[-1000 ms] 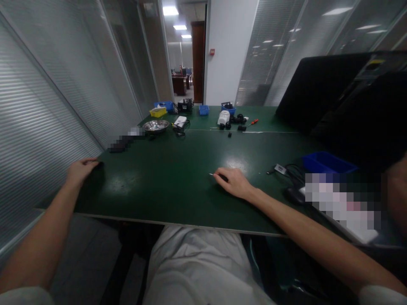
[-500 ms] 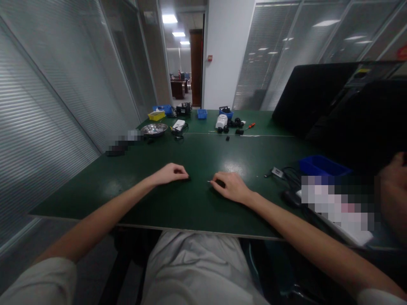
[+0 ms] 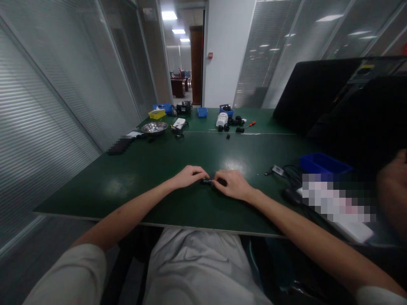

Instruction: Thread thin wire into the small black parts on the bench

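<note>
My left hand rests low over the green table, its thumb and fingers closed at the edge of a small black piece. Facing it, my right hand is curled in a pinch on a thin, light, pin-like piece. The two pieces meet or overlap between my fingertips; whether they are joined, I cannot tell. Their exact kind is too small to make out, and the fingers partly hide both.
On the right lie a blue tray, a cable with a white label, and a white blurred-out object; another person's hand is beyond. A metal bowl, an orange screwdriver and a yellow tray stand farther back.
My left hand has moved right with the small black piece, up to the thin piece in my right hand. My right hand has stayed nearly in place.
</note>
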{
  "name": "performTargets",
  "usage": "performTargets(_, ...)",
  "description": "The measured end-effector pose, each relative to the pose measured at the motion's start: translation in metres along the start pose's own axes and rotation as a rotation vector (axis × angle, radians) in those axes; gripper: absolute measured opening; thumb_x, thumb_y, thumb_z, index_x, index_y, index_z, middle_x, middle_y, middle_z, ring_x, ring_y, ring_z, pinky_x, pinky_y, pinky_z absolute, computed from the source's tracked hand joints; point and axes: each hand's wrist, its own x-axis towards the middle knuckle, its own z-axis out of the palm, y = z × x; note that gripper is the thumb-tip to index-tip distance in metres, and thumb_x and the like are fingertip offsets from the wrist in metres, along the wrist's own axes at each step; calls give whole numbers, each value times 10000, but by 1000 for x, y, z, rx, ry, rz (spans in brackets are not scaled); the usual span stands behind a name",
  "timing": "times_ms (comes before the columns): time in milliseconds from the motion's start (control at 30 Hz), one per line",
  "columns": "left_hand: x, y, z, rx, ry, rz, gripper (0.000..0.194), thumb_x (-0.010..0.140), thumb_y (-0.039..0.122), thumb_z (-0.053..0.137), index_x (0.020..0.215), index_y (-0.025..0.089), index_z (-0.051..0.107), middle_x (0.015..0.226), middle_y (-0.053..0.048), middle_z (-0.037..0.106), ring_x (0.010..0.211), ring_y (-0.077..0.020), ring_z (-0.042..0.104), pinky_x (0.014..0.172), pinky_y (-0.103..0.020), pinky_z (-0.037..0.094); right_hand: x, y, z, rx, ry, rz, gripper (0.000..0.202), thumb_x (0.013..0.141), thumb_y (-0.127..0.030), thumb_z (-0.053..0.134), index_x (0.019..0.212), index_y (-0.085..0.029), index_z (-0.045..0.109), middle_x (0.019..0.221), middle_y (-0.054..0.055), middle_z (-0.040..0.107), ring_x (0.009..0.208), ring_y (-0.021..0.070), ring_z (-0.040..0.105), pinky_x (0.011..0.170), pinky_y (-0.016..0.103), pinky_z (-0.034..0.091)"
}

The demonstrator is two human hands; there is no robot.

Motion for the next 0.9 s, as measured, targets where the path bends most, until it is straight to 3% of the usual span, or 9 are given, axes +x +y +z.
performTargets(267,-7,8,5,174,7,118,309,934,421,696,1121,189,779,970,-85,689,842,-176,610,795,-292,444,0,4,-1,-20,-11,5,185,966,-359,588,895,-215,679,827,22,699,683,147,571,642,276,320)
performTargets(900,-9,12,2,152,-27,105,276,956,371,673,1133,181,766,968,-80,660,801,-158,583,725,-270,440,0,5,-3,-13,-21,14,181,960,-359,592,880,-221,677,807,15,690,676,148,570,633,282,317)
